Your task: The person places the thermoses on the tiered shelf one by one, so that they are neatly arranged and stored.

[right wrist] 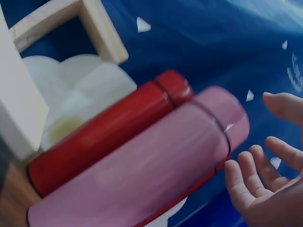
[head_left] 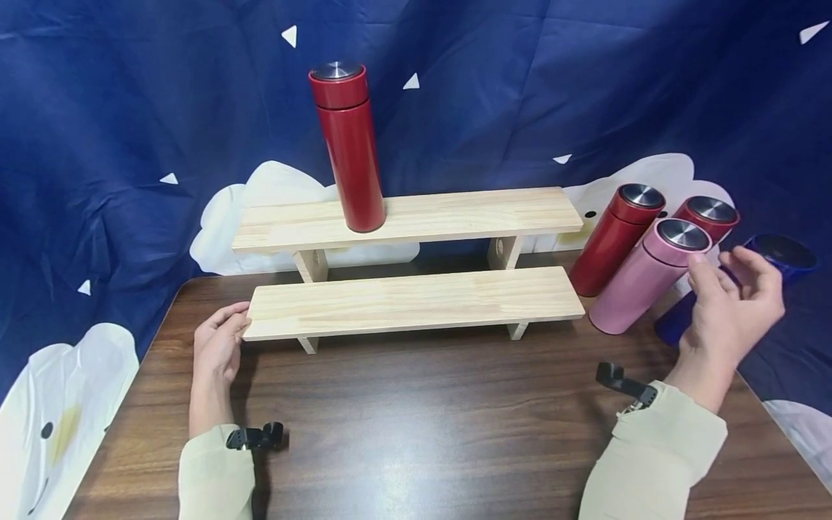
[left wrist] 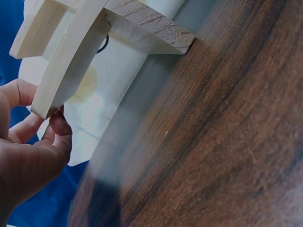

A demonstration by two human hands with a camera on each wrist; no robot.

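At the left end of the lower board of a two-tier wooden shelf (head_left: 416, 302), my left hand (head_left: 219, 343) pinches the board's corner. In the left wrist view, fingers lie on both sides of the board end (left wrist: 71, 61). My right hand (head_left: 734, 310) holds nothing, its fingers spread and loosely bent near the lid of a pink thermos bottle (head_left: 640, 278). The right wrist view shows a gap between those fingertips and the pink bottle (right wrist: 142, 161). A red thermos bottle (head_left: 351, 152) stands upright on the upper board, left of its middle.
Beside the pink bottle stand a red bottle (head_left: 614, 242), another red one (head_left: 711, 211) partly hidden behind it, and a blue one (head_left: 783, 253) partly covered by my right hand. A dark wooden table (head_left: 422, 426) carries everything. Behind hangs a blue patterned cloth (head_left: 474, 94).
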